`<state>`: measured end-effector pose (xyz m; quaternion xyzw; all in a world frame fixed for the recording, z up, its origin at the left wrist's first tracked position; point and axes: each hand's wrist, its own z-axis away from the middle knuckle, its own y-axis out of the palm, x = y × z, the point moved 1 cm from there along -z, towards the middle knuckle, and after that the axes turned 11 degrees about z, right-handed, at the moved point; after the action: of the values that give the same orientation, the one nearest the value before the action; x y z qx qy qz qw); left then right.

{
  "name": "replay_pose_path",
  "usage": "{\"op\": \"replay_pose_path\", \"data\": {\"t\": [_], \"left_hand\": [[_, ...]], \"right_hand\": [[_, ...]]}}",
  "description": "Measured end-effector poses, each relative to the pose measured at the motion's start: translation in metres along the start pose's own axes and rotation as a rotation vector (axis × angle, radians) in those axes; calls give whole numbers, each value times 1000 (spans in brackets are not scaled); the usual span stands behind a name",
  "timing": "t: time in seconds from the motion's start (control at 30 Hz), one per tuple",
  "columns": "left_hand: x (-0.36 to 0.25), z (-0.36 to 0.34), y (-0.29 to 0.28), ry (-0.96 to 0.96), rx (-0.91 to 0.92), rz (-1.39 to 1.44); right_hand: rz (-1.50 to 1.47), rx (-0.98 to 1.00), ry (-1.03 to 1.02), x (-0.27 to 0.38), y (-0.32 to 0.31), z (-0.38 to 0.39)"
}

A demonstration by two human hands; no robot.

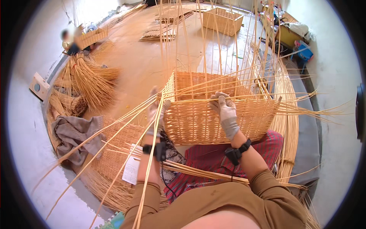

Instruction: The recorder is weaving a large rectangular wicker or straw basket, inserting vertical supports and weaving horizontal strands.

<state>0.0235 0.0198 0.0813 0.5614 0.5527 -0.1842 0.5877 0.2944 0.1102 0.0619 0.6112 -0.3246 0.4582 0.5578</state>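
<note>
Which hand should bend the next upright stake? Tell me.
Probably the right hand: it already pinches a thin straw-coloured wicker strand at the rim of the square woven wicker basket, among the stakes. The left hand grips the corner.

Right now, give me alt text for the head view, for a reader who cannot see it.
Two gloved hands weave a rectangular, pale straw-coloured wicker basket with tall upright rods: the left hand grips long loose willow rods at its corner, the right hand pinches a strand at its rim. A grey cloth lies left.
</note>
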Motion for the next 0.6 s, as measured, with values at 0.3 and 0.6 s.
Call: {"op": "replay_pose_path", "data": {"t": [0.3, 0.6], "left_hand": [[3, -32, -30, -47, 244, -197], [19, -35, -31, -25, 162, -197]], "right_hand": [[537, 412, -225, 95, 108, -90], [1559, 95, -820, 93, 231, -156]]}}
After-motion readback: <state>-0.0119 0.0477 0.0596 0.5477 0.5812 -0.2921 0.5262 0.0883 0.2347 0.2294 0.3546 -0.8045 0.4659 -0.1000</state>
